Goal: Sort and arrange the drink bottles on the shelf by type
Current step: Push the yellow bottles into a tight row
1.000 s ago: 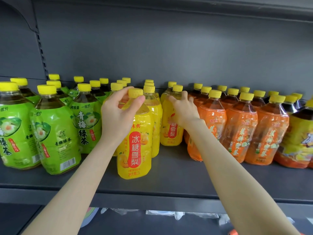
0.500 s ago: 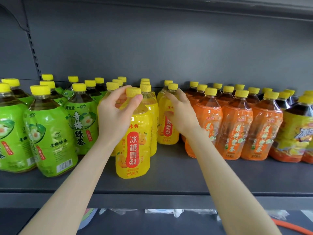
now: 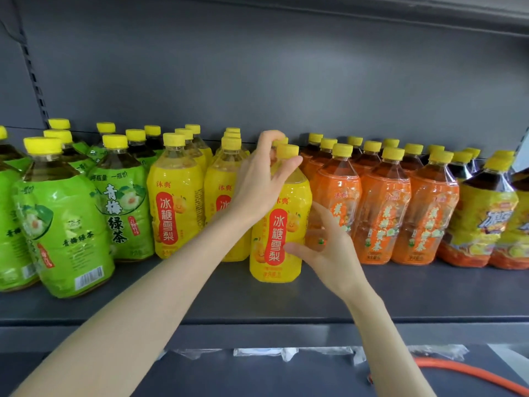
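On the shelf, left hand pinches the neck of a yellow bottle; right hand, fingers spread, touches its lower right side, gripping nothing.

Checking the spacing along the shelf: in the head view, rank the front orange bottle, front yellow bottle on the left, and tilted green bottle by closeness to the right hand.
1. front orange bottle, just behind the right hand.
2. front yellow bottle, left of centre.
3. tilted green bottle, far left.

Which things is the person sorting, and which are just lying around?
For the job:
yellow bottles
green bottles
orange bottles
shelf
left hand, right hand

Just lying about:
orange hose
plastic wrap underneath
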Demonstrator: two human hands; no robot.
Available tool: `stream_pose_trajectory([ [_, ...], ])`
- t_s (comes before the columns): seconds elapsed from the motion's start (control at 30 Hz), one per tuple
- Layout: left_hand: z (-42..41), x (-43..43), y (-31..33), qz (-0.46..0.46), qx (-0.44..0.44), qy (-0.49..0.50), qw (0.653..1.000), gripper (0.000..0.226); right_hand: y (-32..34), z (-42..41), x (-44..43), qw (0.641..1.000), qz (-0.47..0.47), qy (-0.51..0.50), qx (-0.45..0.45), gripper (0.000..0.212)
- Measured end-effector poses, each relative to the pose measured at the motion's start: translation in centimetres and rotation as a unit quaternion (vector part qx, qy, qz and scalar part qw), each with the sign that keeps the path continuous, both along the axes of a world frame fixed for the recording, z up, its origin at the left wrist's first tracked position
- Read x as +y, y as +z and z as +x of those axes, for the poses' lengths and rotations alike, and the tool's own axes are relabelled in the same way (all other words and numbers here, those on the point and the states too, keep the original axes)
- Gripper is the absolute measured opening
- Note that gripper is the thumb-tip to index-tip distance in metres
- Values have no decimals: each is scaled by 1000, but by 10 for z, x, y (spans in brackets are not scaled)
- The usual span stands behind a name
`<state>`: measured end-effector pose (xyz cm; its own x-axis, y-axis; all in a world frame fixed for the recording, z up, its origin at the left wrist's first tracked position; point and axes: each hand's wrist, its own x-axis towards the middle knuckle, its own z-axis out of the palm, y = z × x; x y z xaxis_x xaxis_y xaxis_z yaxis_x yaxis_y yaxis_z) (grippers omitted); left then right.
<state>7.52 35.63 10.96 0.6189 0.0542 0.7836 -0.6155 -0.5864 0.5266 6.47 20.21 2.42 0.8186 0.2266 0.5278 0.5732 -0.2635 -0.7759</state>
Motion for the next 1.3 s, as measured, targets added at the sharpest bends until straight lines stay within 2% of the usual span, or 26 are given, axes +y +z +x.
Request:
stream_pose_trajectory([
  [0.07, 5, 7, 8, 113, 48, 3, 992, 56, -4, 2, 5, 997, -32, -61, -27, 77],
  [0.13, 7, 17, 17, 221, 90, 35, 971, 78, -4, 3, 10, 989, -77, -118, -52, 83],
  [0.27, 9, 31, 29, 345, 123, 80, 927, 108, 3, 10, 12, 975, -151, -151, -59, 89],
  [0.37, 13, 29, 23, 375, 90, 130, 914, 110, 5, 16, 13, 974, -178, -136, -43, 92],
  [0.47, 17, 26, 18, 387, 59, 164, 906, 108, 2, 18, 19, 973, -167, -149, -49, 91],
  [0.63, 20, 34, 14, 395, 62, 159, 903, 111, 1, 19, 18, 953, -221, -197, -61, 93],
  [0.77, 20, 35, 9, 427, 49, 179, 885, 116, -1, 17, 20, 953, -237, -186, -42, 102],
  [1.03, 18, 36, -1, 401, 4, 169, 900, 105, -6, 15, 23, 949, -228, -212, -57, 99],
  [1.17, 9, 37, -3, 419, -1, 182, 889, 85, -3, 11, 21, 947, -247, -197, -49, 97],
  [1.23, -3, 37, -7, 399, -15, 184, 898, 65, 1, 7, 19, 940, -270, -200, -53, 85],
  [1.3, -19, 40, -13, 353, -35, 172, 919, 43, 7, 0, 18, 938, -260, -212, -91, 61],
])
